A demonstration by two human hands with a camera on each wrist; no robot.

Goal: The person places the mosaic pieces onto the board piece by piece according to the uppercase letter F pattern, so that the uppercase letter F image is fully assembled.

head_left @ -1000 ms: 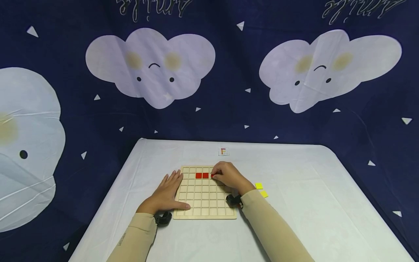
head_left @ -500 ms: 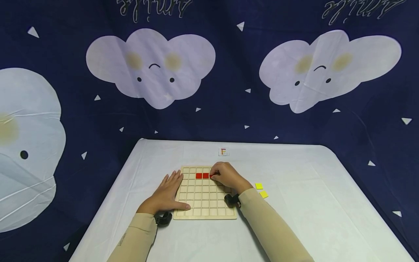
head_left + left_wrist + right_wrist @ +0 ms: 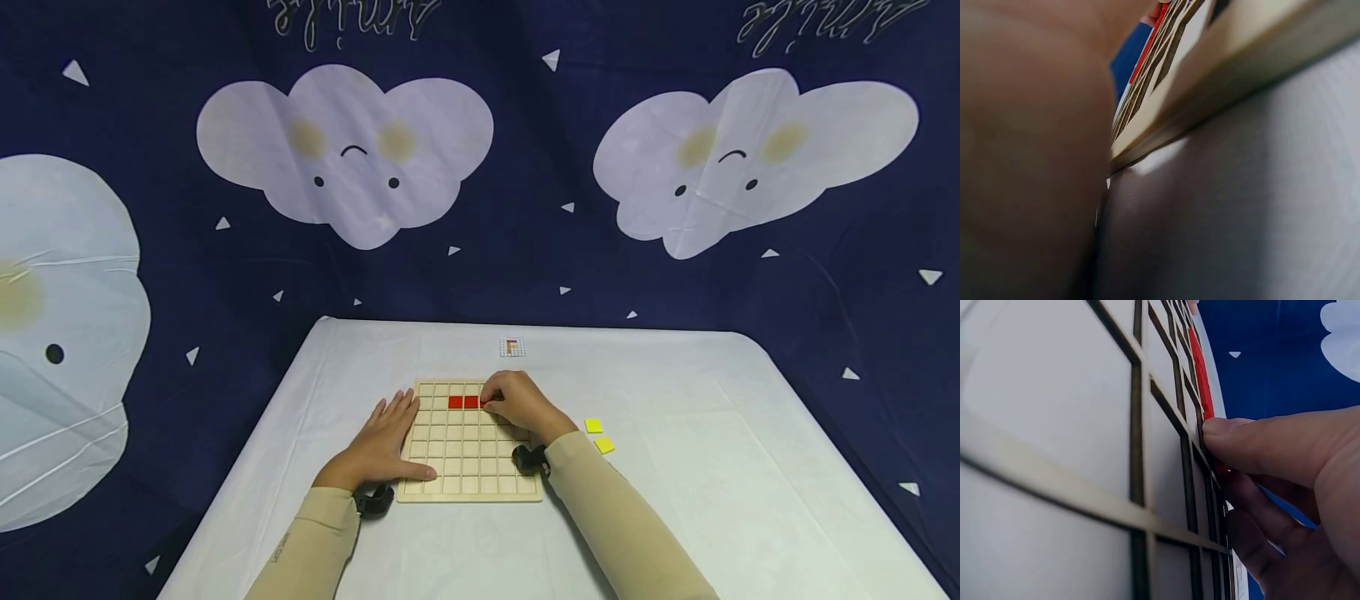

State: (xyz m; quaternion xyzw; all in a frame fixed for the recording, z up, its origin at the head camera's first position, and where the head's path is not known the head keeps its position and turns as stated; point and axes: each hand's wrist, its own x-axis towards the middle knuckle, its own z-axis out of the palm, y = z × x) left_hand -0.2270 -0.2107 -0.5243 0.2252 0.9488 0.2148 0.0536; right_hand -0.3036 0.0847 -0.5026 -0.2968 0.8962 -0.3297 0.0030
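A square wooden grid board (image 3: 462, 468) lies on the white table. Two red square tiles (image 3: 455, 402) sit side by side in its second row from the back. My right hand (image 3: 522, 406) pinches a third red tile (image 3: 483, 403) between thumb and fingers at the cell just right of them. In the right wrist view the thumb tip is at the end of the red row (image 3: 1201, 375), with the fingers partly covering the held tile. Along the board's left edge my left hand (image 3: 384, 440) rests with fingers spread, thumb reaching over the near left cells.
Two yellow tiles (image 3: 593, 426) lie on the table right of the board, beside the right sleeve. Behind the board is a small card (image 3: 512, 347) printed with a coloured grid pattern. A dark blue cloth (image 3: 525, 275) with clouds hangs beyond the table's far edge.
My right hand has shifted slightly left with its red tile, bringing it up beside the other two. The left hand keeps its place on the board.
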